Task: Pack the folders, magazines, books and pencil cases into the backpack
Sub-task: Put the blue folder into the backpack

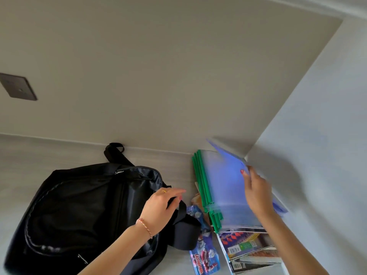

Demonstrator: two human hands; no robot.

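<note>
A black backpack (79,211) lies flat on the pale grey table (39,153). My left hand (160,207) grips its strap and upper edge on the right side. My right hand (256,193) holds a translucent blue folder (226,175), tilted up off a stack of clear folders with green spines (204,187). Below that stack lie magazines (250,247) with barcodes showing. A blue printed pencil case (202,253) lies between the backpack and the magazines, partly covered by the backpack's strap.
The table meets a beige wall (158,76) at the back and a white wall (317,116) on the right, so the stack sits in the corner. A dark wall plate (18,87) is on the left of the wall.
</note>
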